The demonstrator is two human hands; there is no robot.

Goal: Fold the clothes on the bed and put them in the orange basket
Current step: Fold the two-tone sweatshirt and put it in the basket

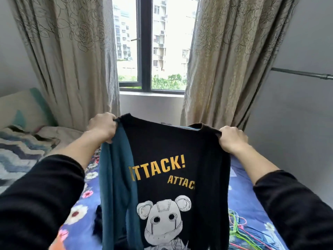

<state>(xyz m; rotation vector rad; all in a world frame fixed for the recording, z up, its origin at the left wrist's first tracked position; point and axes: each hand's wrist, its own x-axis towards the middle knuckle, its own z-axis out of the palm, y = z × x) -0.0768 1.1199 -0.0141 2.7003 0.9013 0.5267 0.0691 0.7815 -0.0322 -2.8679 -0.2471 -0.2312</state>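
Here, one bed fills the lower part of the view, covered by a blue sheet printed with flowers. Behind it hang two beige curtains with a dark rose pattern, drawn apart to either side of one window, which has two panes split by a dark upright frame.

One black shirt is held up in the air above the bed, between the person and the window, with its printed side toward the camera. It carries two lines of yellow lettering, "ATTACK!" above and a smaller one below that a fold cuts off, and one white bear-shaped robot figure under them. One teal sleeve hangs down along the shirt's left side.

One zigzag-striped blanket lies bunched on the bed at the far left.

Two hands are in view, both on arms in black sleeves. The left hand is clenched around the shirt's left shoulder, fingers curled over the fabric. The right hand grips the right shoulder in the same way, so the shirt's top edge stretches between them.

A tangle of thin green, pink and blue cords lies on the sheet at lower right; their number cannot be told. One metal rod juts in from the right edge, against the wall.
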